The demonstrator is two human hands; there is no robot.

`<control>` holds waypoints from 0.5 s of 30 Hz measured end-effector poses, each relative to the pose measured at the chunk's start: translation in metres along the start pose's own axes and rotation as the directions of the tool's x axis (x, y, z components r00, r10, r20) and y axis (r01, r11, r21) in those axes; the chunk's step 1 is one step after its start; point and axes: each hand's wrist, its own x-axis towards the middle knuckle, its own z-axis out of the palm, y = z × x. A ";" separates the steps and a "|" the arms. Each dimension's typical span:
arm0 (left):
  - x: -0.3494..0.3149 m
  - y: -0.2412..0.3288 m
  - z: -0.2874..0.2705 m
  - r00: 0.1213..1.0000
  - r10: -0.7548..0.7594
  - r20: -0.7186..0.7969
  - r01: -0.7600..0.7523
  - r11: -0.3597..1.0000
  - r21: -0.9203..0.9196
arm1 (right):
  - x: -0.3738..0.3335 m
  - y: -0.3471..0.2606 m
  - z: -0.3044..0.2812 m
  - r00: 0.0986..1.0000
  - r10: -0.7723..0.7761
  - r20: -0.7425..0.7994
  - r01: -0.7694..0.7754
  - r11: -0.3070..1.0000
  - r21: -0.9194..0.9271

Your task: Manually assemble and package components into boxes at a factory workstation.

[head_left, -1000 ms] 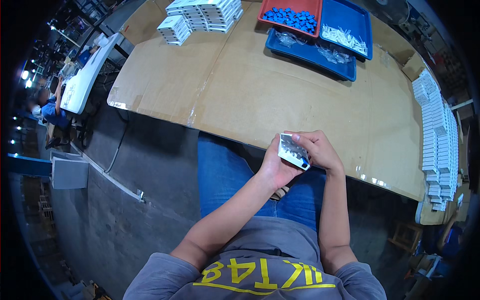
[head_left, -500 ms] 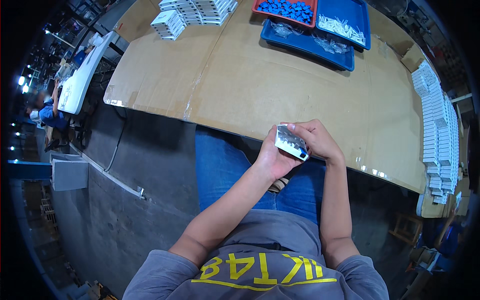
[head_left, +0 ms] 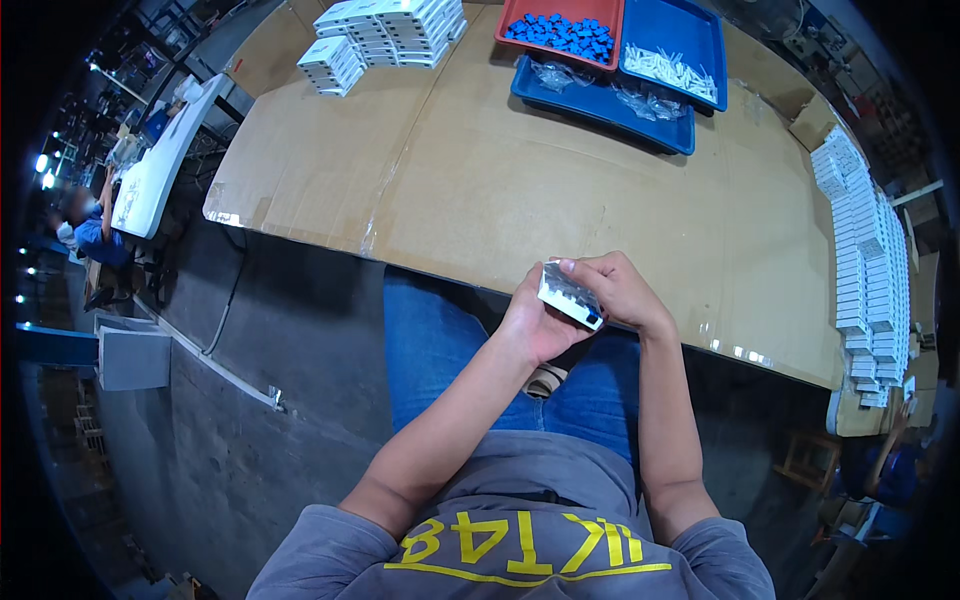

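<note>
A small flat white box [head_left: 570, 298] is held between both hands, just over the table's near edge and above my lap. Its upper face looks clear and shiny, with white pieces showing beneath and a small blue piece at the near right corner. My left hand [head_left: 529, 328] cradles the box from below and the left. From the right, my right hand [head_left: 628, 292] grips it, with the thumb lying on the upper face. The other right fingers are mostly hidden.
Stacked white boxes [head_left: 333, 66] stand at the table's far left, and more stacks [head_left: 868, 250] line its right side. At the back, a red tray [head_left: 508, 37] holds blue pieces, a blue tray [head_left: 714, 45] holds white sticks, and a lower blue tray [head_left: 600, 118] holds clear plastic.
The whole view has shifted slightly. Both hands keep their grip on the box, which sits a little lower and further left in the picture.
</note>
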 end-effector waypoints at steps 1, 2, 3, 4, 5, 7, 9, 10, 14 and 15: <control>0.000 0.000 -0.001 1.000 -0.005 -0.004 0.005 1.000 0.019 | 0.001 0.003 0.000 1.000 -0.003 -0.002 0.003 1.000 -0.004; 0.001 0.001 -0.001 1.000 -0.010 -0.008 0.010 0.999 0.038 | 0.002 0.009 0.002 0.999 -0.047 -0.008 0.047 0.999 -0.009; 0.003 0.001 -0.001 1.000 -0.009 -0.004 0.009 0.999 0.037 | 0.002 0.011 0.003 0.996 -0.091 -0.013 0.091 0.996 -0.015; 0.004 0.000 -0.002 1.000 -0.011 -0.002 0.011 0.998 0.058 | 0.001 0.010 0.004 0.997 -0.079 -0.005 0.078 0.995 -0.058; 0.006 0.001 -0.002 1.000 -0.013 -0.001 0.013 0.997 0.078 | 0.001 0.009 0.005 0.997 -0.078 -0.005 0.078 0.995 -0.061; 0.004 0.002 -0.001 1.000 -0.009 -0.006 0.009 0.996 0.085 | 0.001 0.010 0.008 0.995 -0.102 -0.021 0.101 0.994 -0.032; 0.004 0.003 -0.004 1.000 -0.011 0.028 0.010 0.999 0.031 | 0.000 0.012 0.009 0.992 -0.122 -0.017 0.122 0.992 -0.020; 0.004 0.003 -0.005 1.000 -0.010 0.027 0.009 1.000 0.028 | -0.001 0.012 0.009 0.989 -0.144 -0.014 0.144 0.990 -0.007; 0.001 0.000 -0.008 0.997 -0.020 0.069 0.018 0.999 0.028 | -0.012 0.022 0.011 0.972 -0.235 -0.028 0.235 0.972 0.002; 0.001 -0.003 -0.007 0.998 -0.017 0.055 0.015 0.999 0.037 | -0.016 0.024 0.011 0.962 -0.269 -0.034 0.269 0.963 -0.014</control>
